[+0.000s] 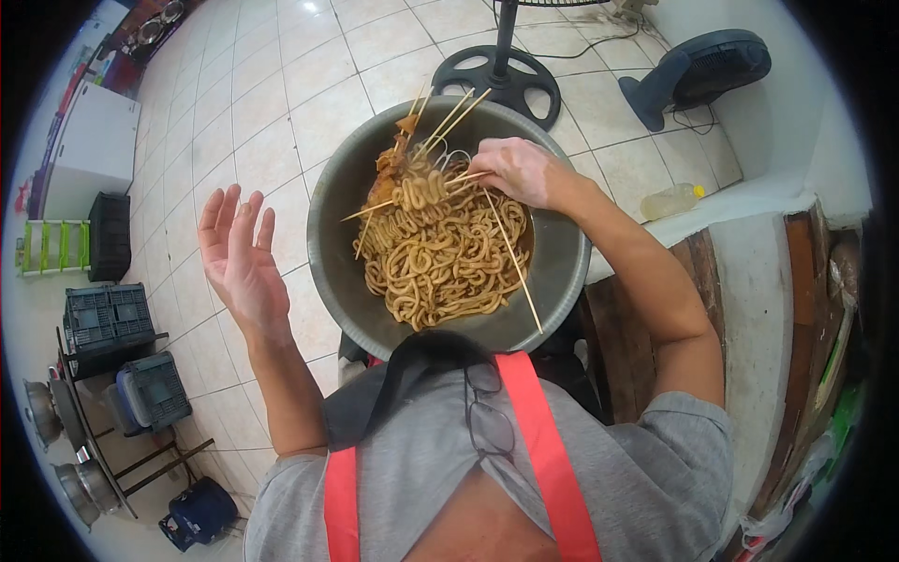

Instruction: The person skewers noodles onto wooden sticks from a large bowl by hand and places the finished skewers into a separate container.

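A large metal basin (330, 281) stands before me, against my apron. Long, coiled strands of what look like cooked intestines (435, 281) lie heaped in it. My right hand (520, 168) is over the basin's right side, its fingers closed around the blunt ends of bamboo skewers (467, 179) beside a folded, threaded portion (419, 193). Below those fingers a bare bamboo stick (513, 260) slants down to the near rim. Browned skewered pieces (386, 168) lean on the far left wall, with several sticks jutting over the rim. My left hand (246, 253) is raised left of the basin, empty, fingers apart.
A stand fan's round base (496, 84) is just beyond the basin. Another fan (702, 74) and a yellow-capped bottle (671, 201) are on the right. Leftward are plastic crates (109, 316), a rack with metal pots (84, 485) and a blue gas cylinder (200, 513).
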### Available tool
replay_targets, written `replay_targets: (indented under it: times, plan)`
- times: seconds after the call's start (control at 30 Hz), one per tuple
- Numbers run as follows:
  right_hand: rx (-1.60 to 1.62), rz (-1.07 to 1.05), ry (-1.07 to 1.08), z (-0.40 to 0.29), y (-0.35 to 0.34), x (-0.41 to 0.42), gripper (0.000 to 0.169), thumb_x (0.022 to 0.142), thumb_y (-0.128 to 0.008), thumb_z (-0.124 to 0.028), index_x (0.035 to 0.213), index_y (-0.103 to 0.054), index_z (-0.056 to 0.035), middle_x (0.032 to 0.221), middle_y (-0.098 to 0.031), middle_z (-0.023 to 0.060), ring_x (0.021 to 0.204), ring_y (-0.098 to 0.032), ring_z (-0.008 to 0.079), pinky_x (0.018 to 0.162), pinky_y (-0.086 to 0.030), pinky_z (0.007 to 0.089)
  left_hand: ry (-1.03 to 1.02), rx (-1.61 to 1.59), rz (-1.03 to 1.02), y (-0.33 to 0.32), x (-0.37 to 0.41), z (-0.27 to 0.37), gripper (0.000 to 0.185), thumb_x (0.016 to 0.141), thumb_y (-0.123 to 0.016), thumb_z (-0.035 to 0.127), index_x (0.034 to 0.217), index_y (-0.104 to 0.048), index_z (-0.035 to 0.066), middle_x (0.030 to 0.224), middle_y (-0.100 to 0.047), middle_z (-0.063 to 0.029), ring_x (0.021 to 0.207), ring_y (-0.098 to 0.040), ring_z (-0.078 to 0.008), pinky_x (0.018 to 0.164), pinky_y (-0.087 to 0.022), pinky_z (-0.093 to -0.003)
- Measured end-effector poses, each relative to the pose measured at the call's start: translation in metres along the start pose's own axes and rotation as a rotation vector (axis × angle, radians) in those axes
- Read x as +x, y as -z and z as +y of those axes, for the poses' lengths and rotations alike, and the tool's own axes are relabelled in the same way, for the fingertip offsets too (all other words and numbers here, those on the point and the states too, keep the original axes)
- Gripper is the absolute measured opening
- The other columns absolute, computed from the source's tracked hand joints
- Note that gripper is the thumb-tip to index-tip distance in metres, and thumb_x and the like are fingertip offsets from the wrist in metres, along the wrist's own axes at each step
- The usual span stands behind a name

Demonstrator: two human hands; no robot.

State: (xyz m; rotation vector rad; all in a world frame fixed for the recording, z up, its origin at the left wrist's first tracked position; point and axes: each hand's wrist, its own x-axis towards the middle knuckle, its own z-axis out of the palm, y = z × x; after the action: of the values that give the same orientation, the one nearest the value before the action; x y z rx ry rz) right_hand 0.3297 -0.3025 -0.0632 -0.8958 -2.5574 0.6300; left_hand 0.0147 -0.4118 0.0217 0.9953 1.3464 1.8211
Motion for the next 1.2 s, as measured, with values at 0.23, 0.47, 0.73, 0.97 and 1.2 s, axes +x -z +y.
replay_targets:
  times: [0.23,0.47,0.73,0.97,1.2]
  plan:
    - [-0.005,0.201,0.112,-0.007,0.004,0.038,0.007,0.083,-0.065,-0.006,0.089,-0.064,-0.0026,0.085,-0.055,0.0128,0.081,-0.060,0.0331,0.072,-0.050,0.0403,-0.064,0.100,-0.029,-0.013,-0.006,-0.007,0.043,0.094,-0.059,0.008,0.133,-0.043,0.003,0.132,-0.049,-0.0159,0.115,-0.058,-0.0254,0.097,-0.047,-0.0370]
    - [-0.034,0.211,0.090,0.004,-0.005,0.041,0.012,0.084,-0.065,-0.012,0.094,-0.064,-0.0045,0.092,-0.057,0.0121,0.088,-0.062,0.0325,0.078,-0.052,0.0404,-0.093,0.259,-0.176,-0.037,-0.012,-0.011,0.041,0.092,-0.061,0.006,0.130,-0.047,0.001,0.123,-0.056,-0.0164,0.107,-0.062,-0.0220,0.089,-0.050,-0.0322]
    - [0.028,0.438,-0.050,-0.030,0.045,-0.021,0.015,0.086,-0.065,-0.010,0.100,-0.067,-0.0028,0.087,-0.064,0.0120,0.076,-0.064,0.0287,0.072,-0.052,0.0355,0.113,0.606,-0.606,-0.042,-0.017,-0.022,0.025,0.090,-0.066,0.006,0.113,-0.060,-0.002,0.094,-0.066,-0.0071,0.087,-0.064,-0.0140,0.076,-0.051,-0.0260]
    - [0.180,0.455,-0.386,-0.069,0.058,-0.077,0.013,0.088,-0.062,-0.007,0.098,-0.069,-0.0009,0.088,-0.067,0.0112,0.075,-0.065,0.0171,0.063,-0.051,0.0288,-0.190,0.910,-1.131,-0.065,-0.023,-0.053,0.023,0.080,-0.074,0.012,0.099,-0.064,0.003,0.089,-0.068,-0.0124,0.076,-0.068,-0.0209,0.068,-0.053,-0.0319]
    - [0.304,0.549,-0.480,-0.077,0.041,-0.105,0.014,0.089,-0.061,-0.005,0.100,-0.069,-0.0005,0.089,-0.067,0.0093,0.076,-0.063,0.0135,0.066,-0.050,0.0255,-0.227,0.932,-1.234,-0.076,-0.019,-0.064,0.022,0.082,-0.068,0.006,0.103,-0.062,0.003,0.083,-0.070,-0.0130,0.079,-0.070,-0.0252,0.070,-0.054,-0.0336]
